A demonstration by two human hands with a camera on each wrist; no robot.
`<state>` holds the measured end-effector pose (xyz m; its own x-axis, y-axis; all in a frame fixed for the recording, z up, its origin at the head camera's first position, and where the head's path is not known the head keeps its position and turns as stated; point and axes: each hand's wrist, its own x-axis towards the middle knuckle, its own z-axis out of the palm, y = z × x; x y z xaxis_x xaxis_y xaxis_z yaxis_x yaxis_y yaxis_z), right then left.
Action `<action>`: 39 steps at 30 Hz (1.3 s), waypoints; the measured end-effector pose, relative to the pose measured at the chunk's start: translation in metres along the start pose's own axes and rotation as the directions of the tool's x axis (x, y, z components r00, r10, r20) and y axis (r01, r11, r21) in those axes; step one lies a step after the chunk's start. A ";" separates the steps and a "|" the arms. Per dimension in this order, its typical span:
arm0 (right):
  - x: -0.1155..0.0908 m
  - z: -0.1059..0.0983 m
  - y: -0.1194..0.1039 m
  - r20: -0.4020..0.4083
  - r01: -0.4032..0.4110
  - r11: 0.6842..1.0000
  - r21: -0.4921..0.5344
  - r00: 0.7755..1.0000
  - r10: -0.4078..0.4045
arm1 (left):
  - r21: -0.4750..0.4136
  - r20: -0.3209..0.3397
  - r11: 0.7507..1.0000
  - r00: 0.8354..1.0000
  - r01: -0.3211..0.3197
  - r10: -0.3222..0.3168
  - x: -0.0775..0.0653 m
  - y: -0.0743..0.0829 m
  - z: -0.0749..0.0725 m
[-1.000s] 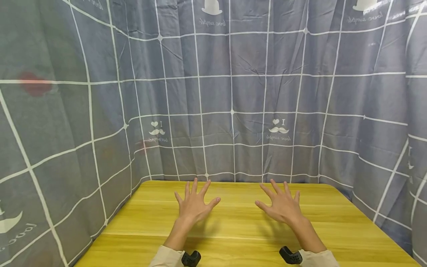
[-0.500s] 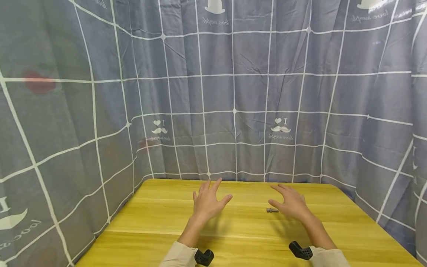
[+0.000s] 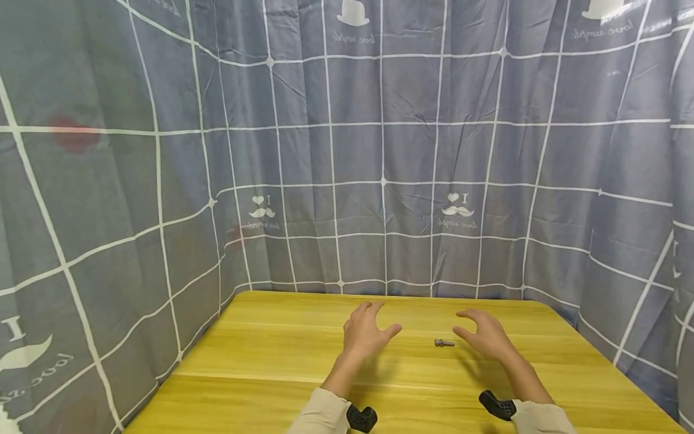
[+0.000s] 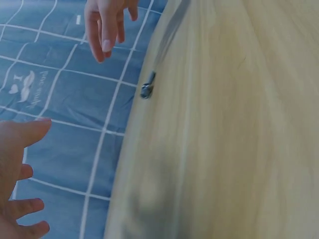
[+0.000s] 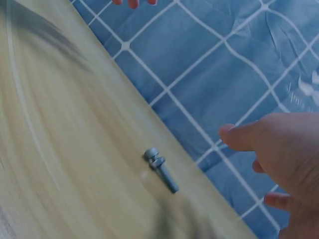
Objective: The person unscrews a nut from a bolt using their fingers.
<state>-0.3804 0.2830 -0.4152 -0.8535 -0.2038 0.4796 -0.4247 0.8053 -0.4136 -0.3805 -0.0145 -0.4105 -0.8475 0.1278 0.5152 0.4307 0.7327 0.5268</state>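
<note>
From my head view, a small grey metal bolt (image 3: 447, 343) lies on its side on the table (image 3: 271, 361), nearer the far edge than to me and right of the middle. Its thick end faces the left edge; the shank points toward my right hand (image 3: 488, 334), which hangs just beside it. My left hand (image 3: 365, 333) hangs farther off. On both hands I have thumb and fingers apart. The table's near edge is cut off, and the bolt is too small here for detail.

From my left wrist, the bolt is a dark, blurred piece close to the table's edge, with a shiny thick end. My left hand is cut off at the side, my right hand at the top.

From my right wrist, I see what the other views blur: a rounded bolt head (image 5: 150, 153), a nut (image 5: 158, 163) close under it, and a straight, bare shank. I can't make out the thread. Only fingertips of my left hand show, and my right hand is partly cut off.
</note>
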 end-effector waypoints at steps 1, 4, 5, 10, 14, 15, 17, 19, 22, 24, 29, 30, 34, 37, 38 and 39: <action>-0.001 0.002 0.002 0.004 -0.005 1.000 0.007 1.000 0.005 | -0.004 0.001 1.000 1.000 0.006 -0.006 -0.001 0.002 0.004; -0.003 0.007 0.009 0.018 -0.039 0.998 0.048 0.999 0.038 | -0.028 0.015 0.999 0.999 0.031 -0.031 -0.002 0.005 0.015; -0.004 0.008 0.011 0.024 -0.049 0.997 0.059 0.999 0.048 | -0.044 0.023 0.998 0.999 0.043 -0.042 -0.002 0.006 0.019; -0.006 0.020 0.019 0.053 -0.107 0.985 0.135 0.994 0.101 | -0.083 0.053 0.994 0.996 0.071 -0.067 -0.003 0.011 0.038; -0.006 0.029 0.023 0.082 -0.150 0.977 0.154 0.987 0.139 | -0.078 0.053 0.994 0.996 0.074 -0.070 -0.003 0.018 0.054; -0.006 0.031 0.023 0.087 -0.160 0.976 0.150 0.985 0.148 | -0.078 0.053 0.994 0.996 0.081 -0.077 -0.003 0.020 0.058; -0.007 0.035 0.025 0.086 -0.180 0.974 0.142 0.982 0.169 | -0.078 0.053 0.992 0.994 0.096 -0.092 -0.002 0.025 0.066; -0.007 0.038 0.026 0.077 -0.195 0.971 0.135 0.979 0.186 | -0.080 0.051 0.991 0.993 0.109 -0.105 -0.002 0.031 0.074; -0.007 0.042 0.027 0.070 -0.206 0.969 0.134 0.978 0.199 | -0.082 0.032 0.987 0.991 0.135 -0.133 -0.002 0.039 0.087; -0.007 0.044 0.028 0.065 -0.206 0.969 0.133 0.978 0.199 | -0.085 0.012 0.985 0.988 0.152 -0.151 -0.002 0.044 0.093; -0.007 0.049 0.030 0.051 -0.198 0.974 0.114 0.980 0.193 | -0.065 -0.015 0.980 0.981 0.190 -0.192 -0.001 0.053 0.107; -0.007 0.050 0.030 0.051 -0.195 0.975 0.105 0.980 0.191 | -0.058 -0.014 0.979 0.980 0.196 -0.197 -0.002 0.055 0.109; -0.006 0.052 0.031 0.051 -0.180 0.981 0.066 0.983 0.176 | -0.019 -0.019 0.981 0.981 0.195 -0.195 -0.002 0.061 0.114; -0.005 0.053 0.031 0.042 -0.170 0.984 0.046 0.985 0.168 | 0.004 -0.029 0.982 0.981 0.191 -0.191 -0.003 0.064 0.119; -0.004 0.053 0.032 0.039 -0.169 0.985 0.040 0.985 0.168 | 0.013 -0.030 0.981 0.981 0.193 -0.192 -0.004 0.064 0.121; -0.004 0.054 0.032 0.039 -0.173 0.984 0.039 0.984 0.171 | 0.022 -0.030 0.980 0.980 0.196 -0.195 -0.004 0.065 0.122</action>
<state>-0.4071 0.2801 -0.4721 -0.9249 -0.0846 0.3707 -0.2823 0.8059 -0.5204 -0.3872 0.1141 -0.4613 -0.9058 -0.0377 0.4221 0.2494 0.7578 0.6029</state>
